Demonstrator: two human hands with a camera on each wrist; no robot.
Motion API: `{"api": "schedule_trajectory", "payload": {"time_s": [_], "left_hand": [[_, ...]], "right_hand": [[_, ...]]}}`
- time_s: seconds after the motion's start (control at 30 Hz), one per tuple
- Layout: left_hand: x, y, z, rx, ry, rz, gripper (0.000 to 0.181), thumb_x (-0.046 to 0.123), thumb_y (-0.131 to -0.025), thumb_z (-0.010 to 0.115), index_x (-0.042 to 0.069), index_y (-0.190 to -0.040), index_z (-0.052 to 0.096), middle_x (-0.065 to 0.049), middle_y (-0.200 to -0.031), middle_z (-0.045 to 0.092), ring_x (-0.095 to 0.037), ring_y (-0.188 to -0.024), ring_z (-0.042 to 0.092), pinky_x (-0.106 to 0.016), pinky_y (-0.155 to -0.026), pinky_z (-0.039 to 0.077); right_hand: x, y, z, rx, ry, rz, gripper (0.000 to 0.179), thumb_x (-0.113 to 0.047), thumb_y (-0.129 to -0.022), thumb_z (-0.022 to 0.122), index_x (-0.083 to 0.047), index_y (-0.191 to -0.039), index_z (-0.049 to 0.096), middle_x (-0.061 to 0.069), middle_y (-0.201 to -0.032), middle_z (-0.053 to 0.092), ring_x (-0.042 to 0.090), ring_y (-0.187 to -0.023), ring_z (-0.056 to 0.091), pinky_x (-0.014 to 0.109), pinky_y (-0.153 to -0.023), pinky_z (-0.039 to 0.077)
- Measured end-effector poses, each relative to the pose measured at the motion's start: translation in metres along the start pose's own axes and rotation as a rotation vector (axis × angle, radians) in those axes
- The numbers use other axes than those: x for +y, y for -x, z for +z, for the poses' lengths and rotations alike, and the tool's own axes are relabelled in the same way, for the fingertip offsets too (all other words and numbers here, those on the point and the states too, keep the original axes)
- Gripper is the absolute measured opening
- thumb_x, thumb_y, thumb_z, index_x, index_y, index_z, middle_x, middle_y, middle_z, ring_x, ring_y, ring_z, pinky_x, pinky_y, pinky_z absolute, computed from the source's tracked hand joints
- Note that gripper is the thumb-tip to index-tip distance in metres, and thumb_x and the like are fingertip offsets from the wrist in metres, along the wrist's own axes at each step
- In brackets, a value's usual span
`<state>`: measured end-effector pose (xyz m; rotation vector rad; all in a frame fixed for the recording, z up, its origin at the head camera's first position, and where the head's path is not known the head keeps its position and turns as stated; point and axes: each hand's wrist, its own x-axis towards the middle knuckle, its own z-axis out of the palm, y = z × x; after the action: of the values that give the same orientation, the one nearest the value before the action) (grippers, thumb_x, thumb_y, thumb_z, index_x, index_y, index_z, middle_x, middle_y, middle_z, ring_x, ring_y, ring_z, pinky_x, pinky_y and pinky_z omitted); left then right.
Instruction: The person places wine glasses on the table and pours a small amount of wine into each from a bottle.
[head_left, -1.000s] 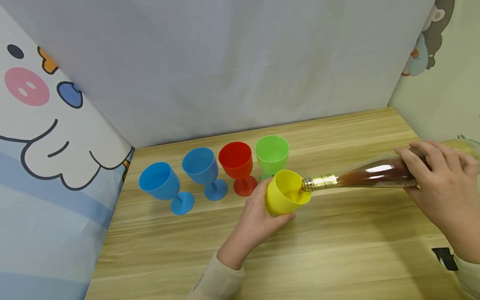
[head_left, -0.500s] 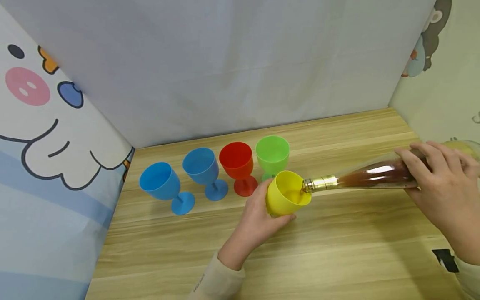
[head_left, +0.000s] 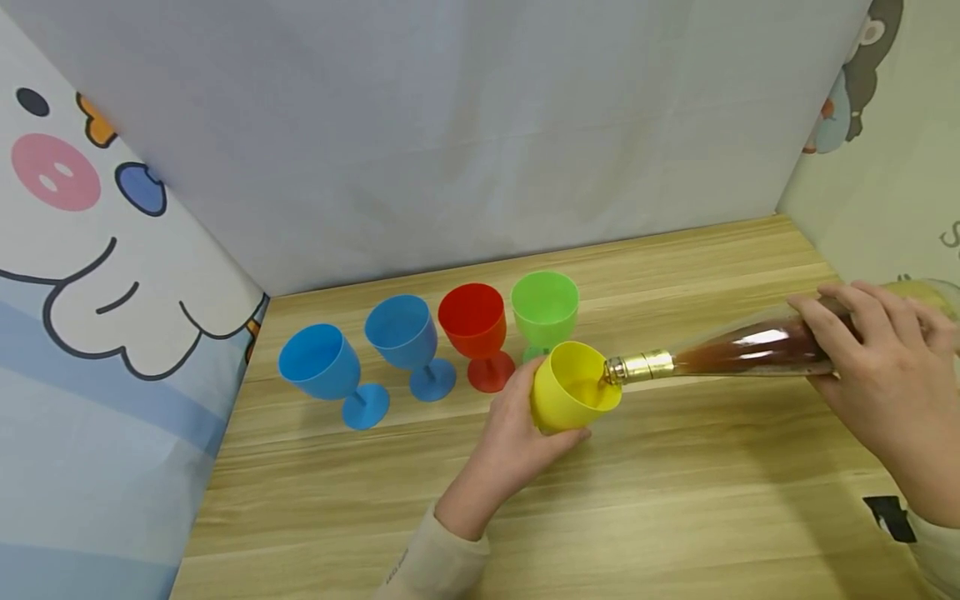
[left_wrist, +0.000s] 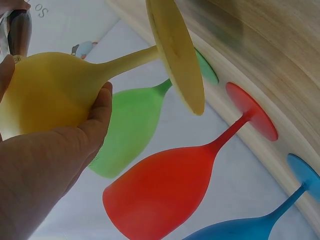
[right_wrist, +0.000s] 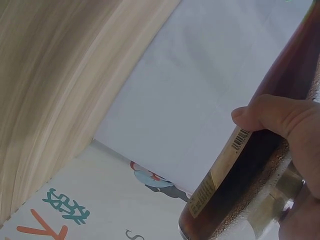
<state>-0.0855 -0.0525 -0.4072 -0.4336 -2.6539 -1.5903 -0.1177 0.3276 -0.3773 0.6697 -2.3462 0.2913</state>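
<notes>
My left hand [head_left: 517,425] grips a yellow plastic goblet [head_left: 558,398] by its bowl, tilted toward the right. In the left wrist view the goblet's round foot [left_wrist: 177,55] hangs in the air, clear of the table. With my right hand [head_left: 892,367] I hold a glass bottle [head_left: 750,346] of dark reddish-brown liquid, lying nearly level. Its gold neck [head_left: 648,365] points left, the mouth right at the goblet's rim. A thin stream runs from it into the bowl, where some liquid shows. The right wrist view has the thumb across the bottle's label [right_wrist: 220,170].
Behind the yellow goblet stand a green goblet [head_left: 546,307] and a red goblet [head_left: 472,321]. Two blue goblets [head_left: 405,333] are upright farther left on the wooden table [head_left: 637,517]. A pale cloth wall [head_left: 487,133] rises at the back, with printed walls at both sides.
</notes>
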Motion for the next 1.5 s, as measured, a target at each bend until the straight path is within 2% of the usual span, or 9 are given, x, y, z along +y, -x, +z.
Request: {"api": "schedule_trajectory", "payload": {"time_s": [0.13, 0.43, 0.6, 0.7, 0.97, 1.17, 1.23, 1.4, 1.5], "left_hand": [[0.0, 0.0, 0.0, -0.002, 0.002, -0.005, 0.083, 0.014, -0.073, 0.093, 0.016, -0.141, 0.046, 0.003, -0.128, 0.056, -0.014, -0.112, 0.052, -0.041, -0.097, 0.047], [0.001, 0.0, -0.001, -0.002, -0.001, -0.01, 0.083, 0.014, -0.073, 0.093, 0.016, -0.141, 0.046, 0.003, -0.128, 0.056, -0.014, -0.112, 0.052, -0.041, -0.097, 0.047], [0.001, 0.001, 0.0, -0.005, 0.004, -0.019, 0.082, 0.014, -0.073, 0.093, 0.017, -0.141, 0.046, 0.005, -0.127, 0.056, -0.014, -0.112, 0.052, -0.041, -0.097, 0.047], [0.001, 0.001, 0.0, -0.005, 0.003, -0.028, 0.083, 0.014, -0.073, 0.093, 0.016, -0.141, 0.046, 0.006, -0.127, 0.055, -0.014, -0.112, 0.052, -0.041, -0.097, 0.047], [0.002, 0.0, 0.001, 0.008, -0.008, -0.007, 0.084, 0.014, -0.072, 0.094, 0.015, -0.142, 0.046, 0.003, -0.128, 0.056, -0.016, -0.113, 0.052, -0.042, -0.097, 0.047], [0.002, -0.001, 0.002, 0.006, 0.006, -0.015, 0.083, 0.014, -0.072, 0.094, 0.015, -0.141, 0.047, 0.003, -0.128, 0.056, -0.015, -0.112, 0.052, -0.042, -0.096, 0.047], [0.001, -0.001, 0.003, 0.004, 0.016, -0.013, 0.083, 0.014, -0.072, 0.094, 0.015, -0.141, 0.047, 0.004, -0.127, 0.057, -0.014, -0.112, 0.053, -0.041, -0.096, 0.047], [0.0, -0.002, 0.005, 0.011, 0.03, -0.003, 0.082, 0.015, -0.072, 0.094, 0.016, -0.14, 0.048, 0.004, -0.127, 0.057, -0.015, -0.11, 0.053, -0.04, -0.096, 0.047], [0.001, -0.003, 0.006, 0.018, 0.034, -0.005, 0.082, 0.015, -0.071, 0.094, 0.016, -0.14, 0.049, 0.005, -0.126, 0.058, -0.015, -0.11, 0.054, -0.04, -0.095, 0.048]], "right_hand": [[0.0, -0.001, -0.001, -0.028, 0.007, 0.004, 0.107, 0.023, -0.038, 0.084, -0.006, -0.137, 0.052, 0.032, -0.135, 0.047, 0.054, -0.132, 0.036, 0.071, -0.105, 0.018], [0.0, -0.002, -0.002, -0.022, 0.007, 0.006, 0.104, 0.022, -0.041, 0.083, -0.006, -0.136, 0.053, 0.031, -0.136, 0.047, 0.054, -0.131, 0.037, 0.071, -0.104, 0.019], [0.0, -0.001, -0.001, 0.003, 0.007, 0.002, 0.106, 0.022, -0.038, 0.083, -0.006, -0.135, 0.055, 0.03, -0.135, 0.048, 0.053, -0.13, 0.038, 0.07, -0.105, 0.019], [0.0, 0.0, -0.001, -0.009, 0.01, 0.0, 0.105, 0.023, -0.039, 0.083, -0.005, -0.136, 0.054, 0.031, -0.135, 0.048, 0.054, -0.129, 0.038, 0.071, -0.104, 0.019], [0.001, 0.0, 0.0, 0.007, 0.019, 0.006, 0.105, 0.023, -0.038, 0.082, -0.006, -0.135, 0.055, 0.03, -0.136, 0.049, 0.053, -0.129, 0.039, 0.069, -0.107, 0.02], [0.001, 0.002, -0.002, -0.033, 0.027, 0.009, 0.11, 0.02, -0.037, 0.089, -0.006, -0.138, 0.053, 0.032, -0.133, 0.048, 0.056, -0.124, 0.039, 0.07, -0.104, 0.021], [0.0, 0.003, -0.002, -0.062, 0.031, 0.011, 0.11, 0.02, -0.04, 0.09, -0.006, -0.139, 0.051, 0.033, -0.134, 0.047, 0.058, -0.124, 0.038, 0.072, -0.103, 0.021], [-0.001, 0.008, -0.002, -0.056, 0.028, 0.03, 0.107, 0.02, -0.04, 0.089, -0.005, -0.137, 0.052, 0.032, -0.133, 0.047, 0.057, -0.123, 0.038, 0.072, -0.102, 0.021], [-0.001, 0.011, 0.001, -0.025, 0.021, 0.04, 0.107, 0.02, -0.037, 0.089, -0.006, -0.135, 0.054, 0.031, -0.13, 0.05, 0.057, -0.12, 0.041, 0.071, -0.102, 0.022]]}}
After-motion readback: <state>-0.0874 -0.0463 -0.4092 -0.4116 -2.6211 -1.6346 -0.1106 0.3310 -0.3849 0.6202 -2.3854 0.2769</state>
